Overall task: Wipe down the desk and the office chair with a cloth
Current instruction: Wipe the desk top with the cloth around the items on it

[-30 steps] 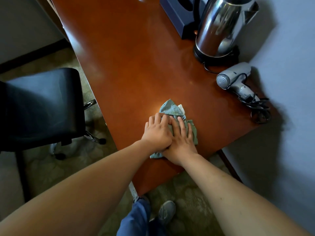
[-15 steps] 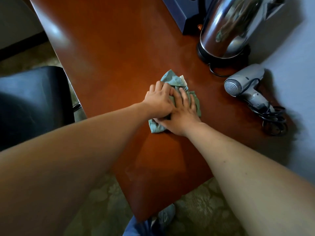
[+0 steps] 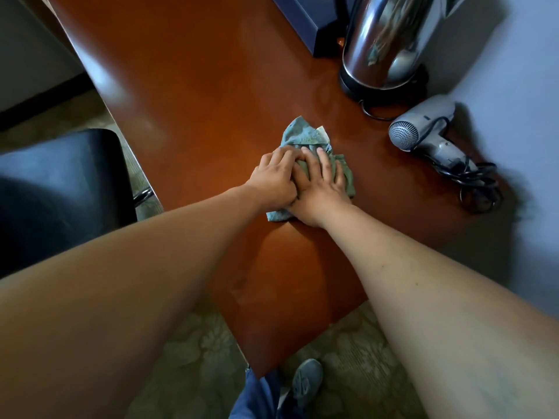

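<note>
A crumpled green-grey cloth [image 3: 299,135] lies on the glossy reddish-brown desk [image 3: 211,86], near its middle. My right hand [image 3: 322,189] presses flat on the cloth with its fingers straight. My left hand [image 3: 273,178] rests beside it, partly over the right hand, its fingers lying on the cloth. The black office chair [image 3: 60,182] stands to the left of the desk, apart from both hands.
A steel kettle [image 3: 387,40] on a black base stands at the back right, with a dark box [image 3: 302,19] behind it. A grey hair dryer [image 3: 423,134] with a coiled cord lies right of the cloth, against the wall. My shoe [image 3: 305,382] is on the patterned carpet below the desk's near edge.
Both hands have pushed the cloth away from the desk's near edge toward its middle. Over the last half second the hands hardly moved.
</note>
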Motion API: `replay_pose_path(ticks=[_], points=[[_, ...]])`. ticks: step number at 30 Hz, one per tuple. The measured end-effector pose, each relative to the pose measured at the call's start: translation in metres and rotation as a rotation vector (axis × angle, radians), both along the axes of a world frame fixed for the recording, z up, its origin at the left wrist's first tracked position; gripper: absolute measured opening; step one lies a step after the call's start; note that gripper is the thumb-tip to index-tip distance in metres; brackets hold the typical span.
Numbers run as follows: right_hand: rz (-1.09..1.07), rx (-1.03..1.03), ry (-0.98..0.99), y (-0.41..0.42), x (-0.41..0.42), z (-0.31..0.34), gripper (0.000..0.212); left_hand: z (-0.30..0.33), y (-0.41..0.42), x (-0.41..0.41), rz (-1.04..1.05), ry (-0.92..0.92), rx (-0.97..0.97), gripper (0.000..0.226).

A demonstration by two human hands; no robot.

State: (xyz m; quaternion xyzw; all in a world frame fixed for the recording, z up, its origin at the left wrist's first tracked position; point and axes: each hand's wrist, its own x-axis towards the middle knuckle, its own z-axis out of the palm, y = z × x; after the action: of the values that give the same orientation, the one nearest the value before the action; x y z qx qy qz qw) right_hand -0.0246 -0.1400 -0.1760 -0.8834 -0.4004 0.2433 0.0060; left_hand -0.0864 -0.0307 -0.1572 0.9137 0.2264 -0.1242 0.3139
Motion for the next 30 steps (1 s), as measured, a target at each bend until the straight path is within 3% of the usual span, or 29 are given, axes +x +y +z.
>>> replay_pose_path(ticks=[8, 30], points=[[0.013, 0.000, 0.028, -0.064, -0.051, 0.002, 0.087, 0.010, -0.045, -0.048, -0.101, 0.089, -0.063, 0.073], [-0.041, 0.058, 0.020, -0.171, -0.119, 0.004, 0.086, 0.013, -0.139, -0.100, -0.191, 0.110, -0.025, 0.060]])
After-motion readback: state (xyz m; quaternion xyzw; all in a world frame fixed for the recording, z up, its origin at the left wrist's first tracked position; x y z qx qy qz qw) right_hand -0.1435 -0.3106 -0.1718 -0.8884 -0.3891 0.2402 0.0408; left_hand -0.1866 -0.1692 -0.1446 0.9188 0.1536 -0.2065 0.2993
